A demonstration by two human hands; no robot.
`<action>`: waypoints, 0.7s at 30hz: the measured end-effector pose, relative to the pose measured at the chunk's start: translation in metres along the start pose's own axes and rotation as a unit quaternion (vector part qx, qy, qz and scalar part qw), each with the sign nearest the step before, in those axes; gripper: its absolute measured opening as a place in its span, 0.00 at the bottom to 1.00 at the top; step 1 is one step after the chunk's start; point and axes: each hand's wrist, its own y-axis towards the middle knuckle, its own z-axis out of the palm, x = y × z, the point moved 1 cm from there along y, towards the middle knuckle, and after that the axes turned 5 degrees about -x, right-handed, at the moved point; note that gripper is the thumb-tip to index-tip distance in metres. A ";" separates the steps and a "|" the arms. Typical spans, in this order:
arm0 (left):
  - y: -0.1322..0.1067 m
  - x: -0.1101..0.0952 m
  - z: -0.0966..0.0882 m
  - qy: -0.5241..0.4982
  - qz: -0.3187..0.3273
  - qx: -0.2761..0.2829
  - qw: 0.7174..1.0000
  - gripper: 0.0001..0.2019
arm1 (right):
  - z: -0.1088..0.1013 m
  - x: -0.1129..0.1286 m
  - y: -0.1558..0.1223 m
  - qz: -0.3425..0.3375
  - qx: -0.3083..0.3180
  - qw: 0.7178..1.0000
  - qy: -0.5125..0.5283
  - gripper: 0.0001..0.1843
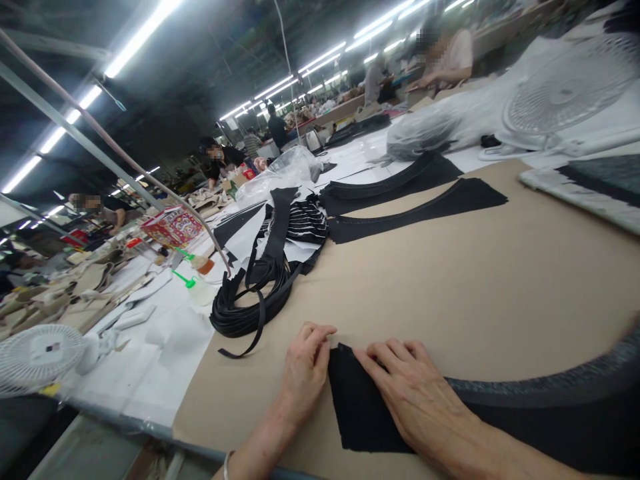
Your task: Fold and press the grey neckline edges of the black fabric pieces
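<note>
A black fabric piece (367, 415) with a long curved edge lies in front of me and runs off to the right. A grey speckled strip (530, 385) follows its curve. My left hand (306, 365) is closed at its left top corner, thumb and fingers drawn together at the edge. My right hand (413, 390) lies over the piece with bent fingers, its fingertips at the top edge beside a small raised corner. Part of the fabric is hidden under this hand.
Beyond the hands lie a coil of black strips (255, 310), striped cloth (307, 221) and two curved black pieces (420, 212) on tan board (500, 287). White fans (43, 360) stand at both sides. Bottles with green nozzles (197, 290) are left. Several people work behind.
</note>
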 end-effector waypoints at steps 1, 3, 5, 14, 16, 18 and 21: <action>-0.002 0.001 0.000 0.004 0.029 0.003 1.000 0.15 | -0.001 0.000 0.001 0.001 0.008 1.000 -0.001 0.25; -0.006 0.004 0.000 0.039 0.098 0.012 0.994 0.17 | -0.003 0.000 0.004 0.002 0.024 1.000 -0.004 0.25; -0.010 0.007 0.001 0.100 0.159 0.024 0.982 0.18 | -0.005 0.000 0.006 0.002 0.034 0.999 -0.009 0.26; -0.011 0.012 -0.005 0.211 0.241 0.031 0.947 0.20 | -0.004 0.000 0.006 -0.007 0.038 0.999 -0.011 0.24; -0.010 0.012 -0.007 0.210 0.250 0.025 0.945 0.20 | -0.004 0.000 0.006 -0.010 0.040 0.999 -0.008 0.24; -0.009 0.015 -0.009 0.205 0.256 0.022 0.944 0.20 | -0.005 -0.001 0.006 -0.012 0.043 0.999 -0.006 0.25; -0.010 0.022 -0.012 0.184 0.260 0.030 0.947 0.20 | -0.005 -0.001 0.006 -0.016 0.047 0.999 -0.005 0.25</action>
